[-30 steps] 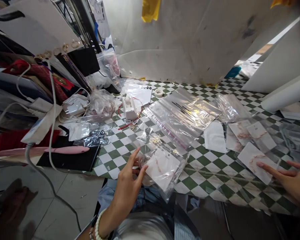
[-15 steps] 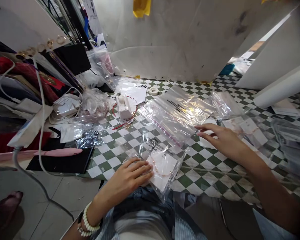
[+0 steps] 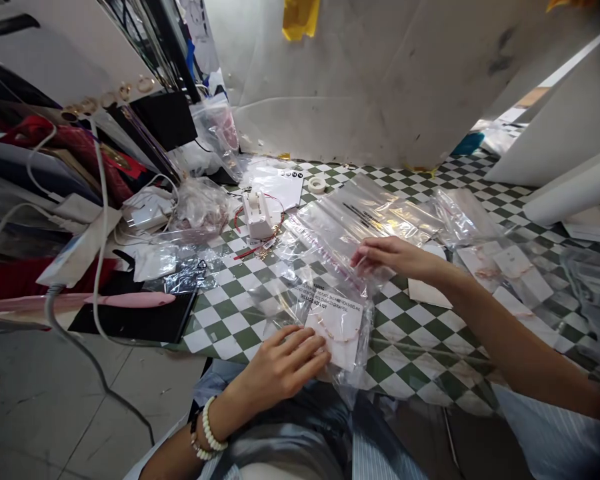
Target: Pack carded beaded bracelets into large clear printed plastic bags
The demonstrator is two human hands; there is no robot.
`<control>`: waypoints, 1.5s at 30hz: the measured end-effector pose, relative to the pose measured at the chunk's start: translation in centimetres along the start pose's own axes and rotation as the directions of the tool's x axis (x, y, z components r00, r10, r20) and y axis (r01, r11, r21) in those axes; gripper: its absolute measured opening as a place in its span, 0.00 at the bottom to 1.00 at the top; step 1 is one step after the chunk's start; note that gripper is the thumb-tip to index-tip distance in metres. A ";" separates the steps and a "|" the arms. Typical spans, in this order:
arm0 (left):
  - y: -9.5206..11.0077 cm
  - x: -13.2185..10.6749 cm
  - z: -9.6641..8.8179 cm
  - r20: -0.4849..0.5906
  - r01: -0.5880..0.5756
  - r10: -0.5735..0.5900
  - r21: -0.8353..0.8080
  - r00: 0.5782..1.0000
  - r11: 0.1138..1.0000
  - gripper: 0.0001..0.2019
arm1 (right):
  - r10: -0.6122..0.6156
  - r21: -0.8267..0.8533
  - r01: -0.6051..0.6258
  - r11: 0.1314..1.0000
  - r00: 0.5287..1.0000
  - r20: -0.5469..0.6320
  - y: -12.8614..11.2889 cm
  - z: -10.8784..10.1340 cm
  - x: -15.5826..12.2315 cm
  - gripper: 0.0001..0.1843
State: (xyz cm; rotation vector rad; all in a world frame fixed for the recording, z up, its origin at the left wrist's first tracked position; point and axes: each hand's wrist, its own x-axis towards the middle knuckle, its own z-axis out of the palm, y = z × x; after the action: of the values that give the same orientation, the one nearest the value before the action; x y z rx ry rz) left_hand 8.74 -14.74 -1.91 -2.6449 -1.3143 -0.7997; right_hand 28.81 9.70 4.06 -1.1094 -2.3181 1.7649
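Fingers of the left hand lie spread flat, pressing a jewelry card inside a clear zip bag at lower centre; fingertips of the right hand are set on a second clear bag, pinch unclear through glare, on the checkered tabletop.

We can't see all of the white card in its plastic bag: the left hand covers its lower left corner, and the fine chain on it is too thin for us to make out its links. Glare on the large clear bag hides what lies beneath the right hand. The gold bits beside the white stand are too small to tell apart, and the top edge cuts off the yellow sheet.
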 end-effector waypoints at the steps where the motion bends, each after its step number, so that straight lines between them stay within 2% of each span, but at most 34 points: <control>1: -0.1 -0.2 0.0 0.001 0.003 -0.003 0.001 1.000 1.000 0.10 | 0.081 0.096 -0.086 0.992 0.995 0.049 -0.1 -0.3 0.2 0.15; 2: -0.1 -0.4 0.1 0.000 0.005 -0.005 -0.005 1.000 1.000 0.11 | 0.157 0.147 -0.171 0.974 0.983 0.098 -0.1 -0.6 0.5 0.14; 4: -0.1 -0.6 0.2 -0.011 0.011 -0.012 -0.032 1.000 0.999 0.12 | 0.268 0.113 -0.292 0.950 0.945 0.189 -0.2 -1.0 1.2 0.11; 6: 0.1 -0.8 0.3 -0.031 0.022 -0.024 -0.057 0.999 0.998 0.13 | 0.295 -0.005 -0.306 0.952 0.912 0.284 -0.5 -1.3 1.9 0.09; 9: 0.4 -0.8 0.4 -0.064 0.040 -0.045 -0.076 0.997 0.996 0.11 | 0.208 -0.126 -0.169 0.978 0.873 0.441 -1.4 -1.0 2.7 0.13; 12: 0.6 -0.7 0.5 -0.084 0.039 -0.046 -0.084 0.995 0.996 0.11 | 0.048 -0.133 0.026 0.991 0.852 0.522 -2.2 -0.2 3.1 0.15; 13: 0.6 -0.6 0.5 -0.088 0.037 -0.044 -0.085 0.995 0.996 0.12 | 0.018 -0.119 0.054 0.991 0.845 0.534 -2.3 0.2 3.1 0.16; 15: 0.6 -0.5 0.5 -0.100 0.040 -0.048 -0.084 0.994 0.996 0.12 | 0.040 -0.088 0.007 0.996 0.848 0.529 -2.4 0.9 2.9 0.16; 18: 0.6 -0.5 0.6 -0.088 0.062 -0.067 -0.058 0.994 0.996 0.11 | 0.133 -0.045 -0.125 0.991 0.913 0.387 -2.1 1.9 2.5 0.14; 20: 0.6 -0.6 0.7 -0.047 0.083 -0.083 -0.008 0.995 0.997 0.13 | 0.112 -0.050 -0.101 0.994 0.931 0.346 -1.8 2.4 2.3 0.10; 24: 0.2 -0.5 0.8 0.048 0.087 -0.091 0.080 0.995 0.993 0.21 | 0.063 -0.103 -0.016 0.995 0.881 0.469 -1.6 2.9 2.0 0.09; 28: -0.3 -0.2 0.2 0.190 0.091 -0.112 0.116 0.975 0.989 0.46 | 0.064 -0.154 0.025 0.988 0.837 0.544 -2.3 2.1 0.6 0.08; 29: -0.5 -0.1 0.0 0.212 0.077 -0.099 0.111 0.972 0.991 0.50 | 0.061 -0.168 0.032 0.985 0.853 0.518 -2.4 1.5 -0.2 0.10; 30: -0.6 -0.1 -0.2 0.216 0.060 -0.081 0.104 0.973 0.993 0.52 | 0.050 -0.185 0.037 0.982 0.894 0.446 -2.4 0.7 -1.3 0.12; 31: -0.6 -0.1 -0.4 0.213 0.053 -0.075 0.106 0.974 0.993 0.50 | 0.030 -0.203 0.037 0.978 0.948 0.318 -2.3 -0.3 -2.6 0.15; 32: -0.7 -0.2 -0.5 0.209 0.063 -0.088 0.123 0.974 0.990 0.46 | 0.012 -0.231 0.020 0.973 0.991 0.136 -1.9 -1.6 -4.2 0.18; 33: -0.6 -0.4 -0.6 0.208 0.086 -0.118 0.154 0.971 0.984 0.41 | 0.004 -0.261 -0.025 0.965 0.997 -0.081 -1.3 -2.9 -5.9 0.21; 34: -0.6 -0.6 -0.6 0.214 0.113 -0.154 0.192 0.965 0.975 0.35 | 0.013 -0.287 -0.096 0.953 0.960 -0.280 -0.4 -4.4 -7.8 0.23; 35: -0.4 -0.9 -0.6 0.220 0.134 -0.184 0.227 0.958 0.965 0.31 | 0.063 -0.321 -0.223 0.921 0.895 -0.442 0.8 -5.8 -9.7 0.25; 36: -0.2 -1.1 -0.8 0.232 0.143 -0.203 0.253 0.951 0.957 0.29 | 0.140 -0.336 -0.373 0.865 0.822 -0.553 2.1 -7.1 -11.5 0.27; 38: 0.1 -1.1 -1.7 0.277 0.132 -0.204 0.258 0.939 0.957 0.29 | 0.295 -0.291 -0.605 0.741 0.683 -0.668 5.2 -9.0 -14.7 0.30; 40: 0.1 -0.3 -3.4 0.374 0.107 -0.183 0.215 0.909 0.971 0.29 | 0.421 -0.243 -0.749 0.617 0.575 -0.702 8.4 -9.8 -17.1 0.32; 41: -0.2 0.5 -4.5 0.428 0.087 -0.157 0.178 0.890 0.980 0.29 | 0.463 -0.222 -0.784 0.579 0.541 -0.702 9.8 -9.9 -18.0 0.34; 42: -0.7 1.6 -5.6 0.486 0.062 -0.120 0.133 0.866 0.989 0.27 | 0.490 -0.204 -0.797 0.569 0.527 -0.695 11.1 -9.7 -18.8 0.35; 43: -1.4 2.9 -6.7 0.521 0.014 -0.052 0.077 0.852 0.997 0.25 | 0.505 -0.183 -0.792 0.582 0.529 -0.682 12.3 -9.4 -19.3 0.37; 44: -2.5 4.4 -7.5 0.556 0.009 -0.045 0.067 0.830 0.998 0.22 | 0.509 -0.159 -0.774 0.612 0.540 -0.670 13.2 -8.9 -19.7 0.40; 45: -3.7 5.9 -8.0 0.606 0.050 -0.090 0.083 0.791 0.995 0.20 | 0.503 -0.138 -0.753 0.644 0.552 -0.665 13.9 -8.5 -20.1 0.42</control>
State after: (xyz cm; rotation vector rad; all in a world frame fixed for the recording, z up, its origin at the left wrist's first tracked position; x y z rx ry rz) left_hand 5.51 -10.47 7.27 -2.9303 -1.5233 0.1411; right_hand 54.56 7.40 2.98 -2.4301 -2.0123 0.7374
